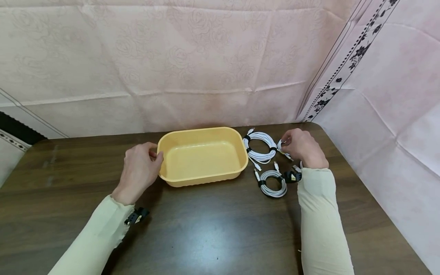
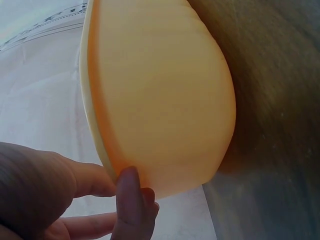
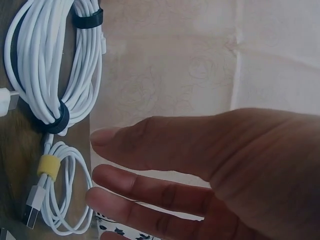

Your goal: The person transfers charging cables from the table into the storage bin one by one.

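My left hand grips the left end of a yellow plastic basin by its rim. In the left wrist view, thumb and fingers meet at the edge of the basin's wall. Over on the right, my right hand reaches over a small white USB cable coil bound with a yellow strap. Its thumb and fingers are fairly straight and apart, fingertips right beside the coil. A larger white cable coil with black straps lies between that coil and the basin.
A grey-white cable coil with black straps lies nearer me, below the large coil. The dark wooden table meets a pale patterned cloth behind, and another cloth hangs along the right edge.
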A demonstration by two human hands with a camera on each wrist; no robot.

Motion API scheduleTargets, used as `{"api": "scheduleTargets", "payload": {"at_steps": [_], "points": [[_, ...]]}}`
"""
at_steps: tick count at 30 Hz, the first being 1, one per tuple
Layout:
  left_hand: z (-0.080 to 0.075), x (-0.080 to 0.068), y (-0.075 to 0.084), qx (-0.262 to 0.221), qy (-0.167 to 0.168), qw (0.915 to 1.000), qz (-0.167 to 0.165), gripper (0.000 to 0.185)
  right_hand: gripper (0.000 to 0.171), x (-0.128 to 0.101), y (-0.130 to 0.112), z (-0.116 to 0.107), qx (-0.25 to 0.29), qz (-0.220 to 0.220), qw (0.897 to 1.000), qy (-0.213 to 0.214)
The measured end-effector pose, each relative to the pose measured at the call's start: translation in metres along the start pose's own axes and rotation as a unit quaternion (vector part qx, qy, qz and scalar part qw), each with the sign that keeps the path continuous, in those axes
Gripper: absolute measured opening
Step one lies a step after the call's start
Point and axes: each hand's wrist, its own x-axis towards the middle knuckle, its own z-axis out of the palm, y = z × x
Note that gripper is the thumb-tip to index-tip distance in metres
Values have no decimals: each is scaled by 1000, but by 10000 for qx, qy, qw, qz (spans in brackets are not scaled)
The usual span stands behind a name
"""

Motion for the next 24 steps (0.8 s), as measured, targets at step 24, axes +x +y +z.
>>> {"api": "scheduleTargets", "payload": {"at_steps": [24], "points": [[-2,-1,-1,-89,-43,9999,20,27,33,7,9,6,-44,377,9983,-438]]}}
